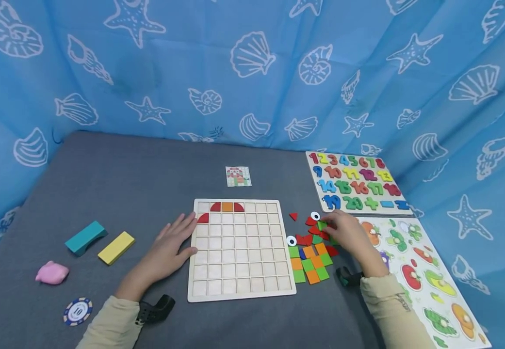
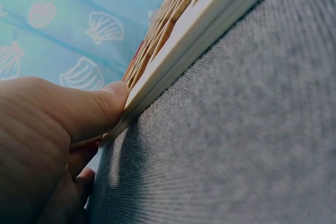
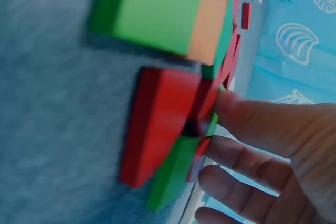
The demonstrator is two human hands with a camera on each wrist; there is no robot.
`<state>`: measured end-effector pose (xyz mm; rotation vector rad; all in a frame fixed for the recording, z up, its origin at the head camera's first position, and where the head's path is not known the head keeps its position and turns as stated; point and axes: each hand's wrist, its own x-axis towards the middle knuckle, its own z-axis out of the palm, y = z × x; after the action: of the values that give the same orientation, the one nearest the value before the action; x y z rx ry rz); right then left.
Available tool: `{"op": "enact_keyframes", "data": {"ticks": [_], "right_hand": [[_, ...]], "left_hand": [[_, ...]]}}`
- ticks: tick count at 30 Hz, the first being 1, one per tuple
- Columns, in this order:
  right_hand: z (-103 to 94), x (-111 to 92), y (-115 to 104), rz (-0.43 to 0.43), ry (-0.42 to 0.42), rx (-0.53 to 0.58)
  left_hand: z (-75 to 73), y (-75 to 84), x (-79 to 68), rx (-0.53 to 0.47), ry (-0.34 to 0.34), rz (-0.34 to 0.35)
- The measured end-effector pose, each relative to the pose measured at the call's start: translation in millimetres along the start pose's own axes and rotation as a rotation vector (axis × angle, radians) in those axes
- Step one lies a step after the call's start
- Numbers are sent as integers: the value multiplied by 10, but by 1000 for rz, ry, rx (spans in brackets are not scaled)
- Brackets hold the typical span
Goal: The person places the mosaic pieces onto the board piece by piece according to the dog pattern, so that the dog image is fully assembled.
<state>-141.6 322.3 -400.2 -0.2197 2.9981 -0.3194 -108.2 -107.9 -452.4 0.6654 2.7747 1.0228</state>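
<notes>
My left hand point(image 1: 175, 246) lies at the left edge of a wooden grid board point(image 1: 243, 298), fingers extended and the thumb point(image 2: 113, 98) touching its rim. Along the board's upper left sit an orange square point(image 1: 227, 207) and several red curved pieces point(image 1: 203, 218). Over a pile of loose pieces right of the board, my right hand point(image 1: 344, 232) has its thumb and index finger around a green triangular piece point(image 1: 321, 225). Red pieces point(image 3: 160, 124) and green ones lie close beside those fingertips. Orange and green squares point(image 1: 315, 261) cluster nearer me, with two round eye pieces point(image 1: 292, 241) by the pile.
Beyond the board lies a pattern card point(image 1: 238, 176). A number puzzle point(image 1: 357, 184) and a vegetable puzzle point(image 1: 442, 286) stand at right. On the left are a teal arch block point(image 1: 85, 238), a yellow block point(image 1: 116, 247), a pink pig point(image 1: 52, 273) and a poker chip point(image 1: 77, 311).
</notes>
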Motion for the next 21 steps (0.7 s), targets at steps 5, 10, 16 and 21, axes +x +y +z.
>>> {"op": "enact_keyframes", "data": {"ticks": [5,10,16,21], "right_hand": [[-35,35,-54,11,-58,-25],[-36,24,-153,22,7,-50],[-20,133,-669,-130,137,-25],[78,323,-1390,-364,117,-6]], "left_hand": [[11,-10,4,13,1,-6],[9,-10,-4,15,7,-2],[-1,-2,-12,11,7,-5],[2,-3,-1,3,8,6]]}}
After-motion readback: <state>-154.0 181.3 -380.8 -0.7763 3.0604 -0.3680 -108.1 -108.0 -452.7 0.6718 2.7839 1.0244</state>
